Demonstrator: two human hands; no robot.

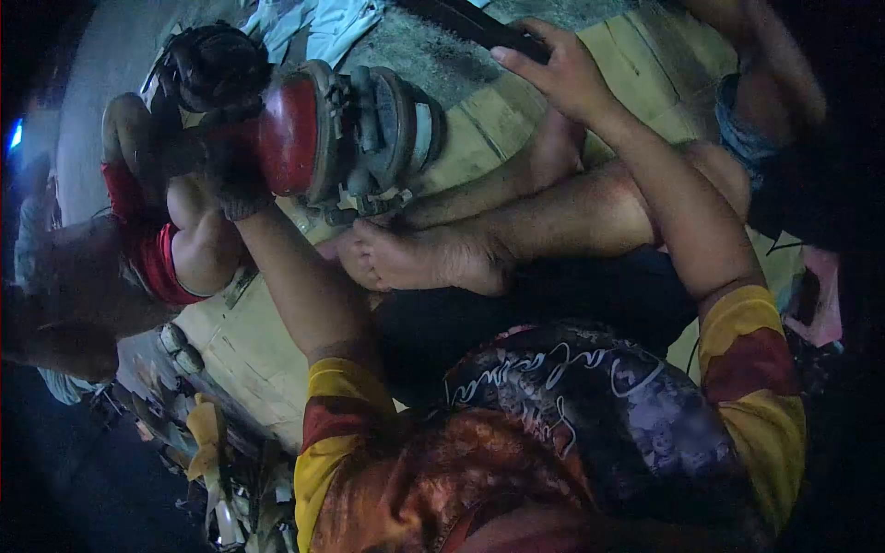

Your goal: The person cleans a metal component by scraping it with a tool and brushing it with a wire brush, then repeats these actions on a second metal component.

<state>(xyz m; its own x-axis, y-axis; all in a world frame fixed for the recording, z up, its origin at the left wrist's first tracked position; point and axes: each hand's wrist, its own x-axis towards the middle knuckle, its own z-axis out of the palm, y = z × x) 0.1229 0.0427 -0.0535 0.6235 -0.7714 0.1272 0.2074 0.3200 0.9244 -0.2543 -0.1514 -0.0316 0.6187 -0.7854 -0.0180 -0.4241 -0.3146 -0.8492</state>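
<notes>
My right hand (564,76), bare, is closed on the end of a long dark bar (466,22), thumb on its near face. The bar slants up and left out of view. My left hand (238,184) wears a dark glove and is at the near left of a red, round-bodied machine (288,134). Shadow hides its fingers. Thick grey discs or rings (395,124) sit on the machine's right side. A bare foot (419,261) and crossed legs lie just below the machine.
Another person in red shorts (161,258) crouches at left, close to the machine. Flattened cardboard (249,364) covers the floor. Scraps and an orange-yellow piece (205,429) are heaped at lower left. Pale cloth (318,28) lies at the back, and another person's limb (779,64) shows at upper right.
</notes>
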